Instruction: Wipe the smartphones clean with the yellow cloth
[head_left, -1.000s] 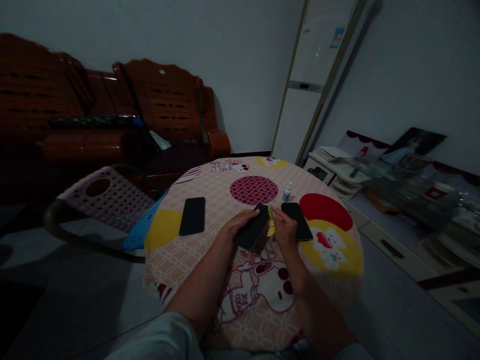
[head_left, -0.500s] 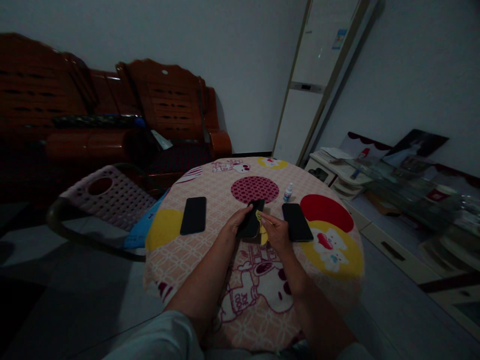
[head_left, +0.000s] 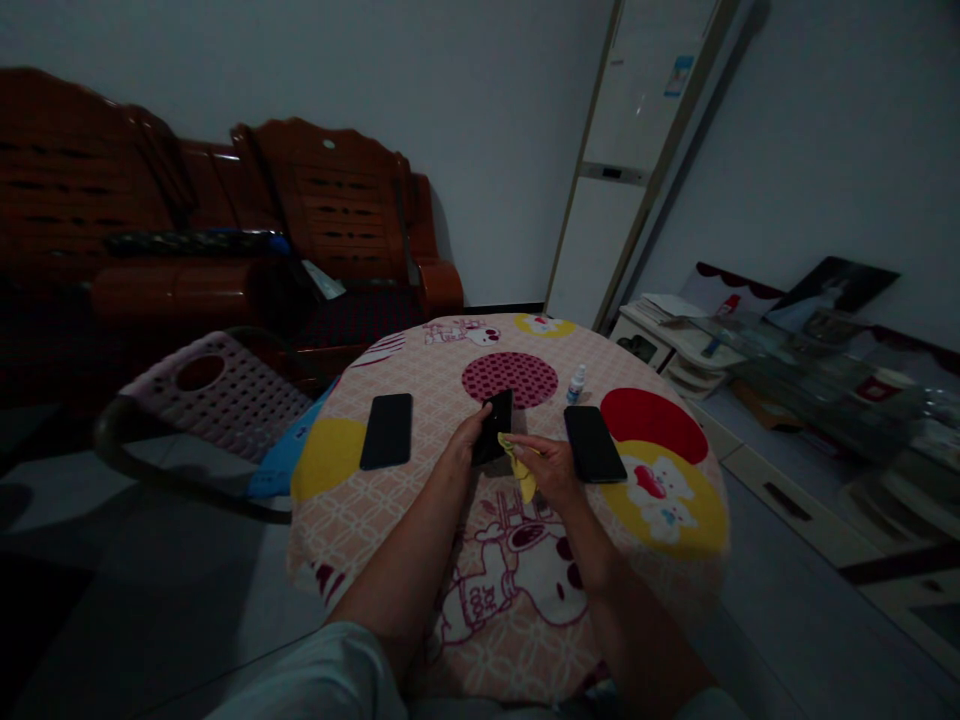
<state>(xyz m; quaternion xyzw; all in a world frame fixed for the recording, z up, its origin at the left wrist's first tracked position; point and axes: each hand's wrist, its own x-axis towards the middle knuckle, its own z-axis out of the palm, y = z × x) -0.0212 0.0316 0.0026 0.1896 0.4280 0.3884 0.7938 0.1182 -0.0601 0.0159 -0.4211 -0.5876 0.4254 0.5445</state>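
A dark phone (head_left: 495, 424) is held above the table by my left hand (head_left: 468, 437), whose fingers close around its left edge. The phone is tilted. My right hand (head_left: 553, 468) pinches a small yellow cloth (head_left: 523, 478), and the cloth's upper end meets the phone's lower right side. Part of the cloth hangs down below the fingers. Just right of my right hand, a second black phone (head_left: 595, 444) lies flat. Another black phone (head_left: 387, 431) lies to the left of my left forearm. Behind the right-hand phone stands a small white and blue bottle (head_left: 576, 384).
The round table wears a patterned cloth (head_left: 420, 375). A woven chair (head_left: 217, 395) stands close on the left, with wooden armchairs (head_left: 330, 200) behind. To the right are a low cabinet with drawers (head_left: 780, 500) and a tall white air conditioner (head_left: 607, 200).
The phone in my left hand has turned and now shows narrower. My right hand's cloth has moved slightly left and down to the phone's lower part.
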